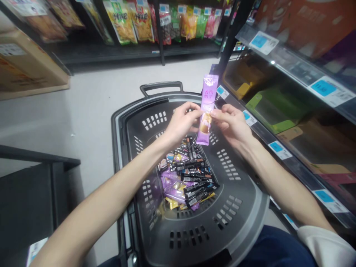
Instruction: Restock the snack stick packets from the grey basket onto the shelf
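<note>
Between my two hands, above the far part of the basket, a long purple sachet [209, 97] is held upright. My left hand [185, 118] pinches its left edge with thumb and finger. On the opposite edge, my right hand [232, 121] grips it the same way. Below them is a dark grey shopping basket [200, 231] with slotted walls. Several slim black sachets [196, 180] lie in a loose pile on its bottom. Purple sachets [175, 193] and a few yellow packets [172, 203] show among and under them.
Shelving with price tags [324, 90] runs close along the right, holding clear bins. Bagged snacks [121, 22] hang or stand on the far shelf. A cardboard box [30, 66] is at the upper left, with pale floor [91, 111] between. The basket's handle [161, 84] projects at its far end.
</note>
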A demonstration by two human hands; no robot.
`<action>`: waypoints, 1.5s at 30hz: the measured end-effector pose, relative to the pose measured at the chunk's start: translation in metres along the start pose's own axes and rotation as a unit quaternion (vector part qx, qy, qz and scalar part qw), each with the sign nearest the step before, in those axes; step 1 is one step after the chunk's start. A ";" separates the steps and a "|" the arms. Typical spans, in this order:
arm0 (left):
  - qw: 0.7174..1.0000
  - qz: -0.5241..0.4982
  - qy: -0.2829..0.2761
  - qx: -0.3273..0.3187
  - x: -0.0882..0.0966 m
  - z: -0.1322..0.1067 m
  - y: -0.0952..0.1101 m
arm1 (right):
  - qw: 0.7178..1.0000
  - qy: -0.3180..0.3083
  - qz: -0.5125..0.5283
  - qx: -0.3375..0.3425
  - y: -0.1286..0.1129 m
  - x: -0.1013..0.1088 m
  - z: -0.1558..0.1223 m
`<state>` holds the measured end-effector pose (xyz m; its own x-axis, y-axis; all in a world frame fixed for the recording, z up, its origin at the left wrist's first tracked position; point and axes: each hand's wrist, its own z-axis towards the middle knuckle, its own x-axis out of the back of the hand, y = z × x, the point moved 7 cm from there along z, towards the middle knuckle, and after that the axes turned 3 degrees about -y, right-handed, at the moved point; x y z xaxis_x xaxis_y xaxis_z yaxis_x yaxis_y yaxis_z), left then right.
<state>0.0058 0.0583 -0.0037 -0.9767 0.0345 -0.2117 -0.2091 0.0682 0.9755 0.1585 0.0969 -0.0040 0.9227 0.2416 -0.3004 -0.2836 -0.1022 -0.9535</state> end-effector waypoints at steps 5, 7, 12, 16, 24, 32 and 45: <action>1.000 0.005 0.002 -0.001 0.001 0.001 0.000 | 1.000 0.003 -0.013 0.004 0.000 0.001 0.000; 1.000 0.009 0.003 0.002 0.001 0.001 0.001 | 1.000 0.001 -0.011 0.003 0.000 0.000 0.000; 1.000 0.023 0.005 0.007 0.001 0.000 0.002 | 1.000 0.003 -0.008 -0.007 0.001 0.001 0.000; 1.000 0.023 0.006 0.005 0.002 0.000 0.002 | 1.000 0.007 -0.004 -0.020 0.003 0.001 0.000; 1.000 0.026 0.015 0.004 0.007 0.003 -0.002 | 0.999 -0.013 0.027 -0.043 0.008 -0.001 0.000; 0.999 0.031 0.017 0.009 0.009 0.004 -0.005 | 0.999 -0.021 0.007 -0.047 0.010 -0.001 0.000; 0.993 0.101 0.006 -0.053 0.003 0.001 0.001 | 0.999 0.012 0.012 -0.031 0.012 0.007 0.006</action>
<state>0.0024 0.0593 -0.0031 -0.9996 0.0253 -0.0109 -0.0120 -0.0447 0.9989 0.1602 0.1035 -0.0174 0.9223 0.2143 -0.3215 -0.2894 -0.1683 -0.9423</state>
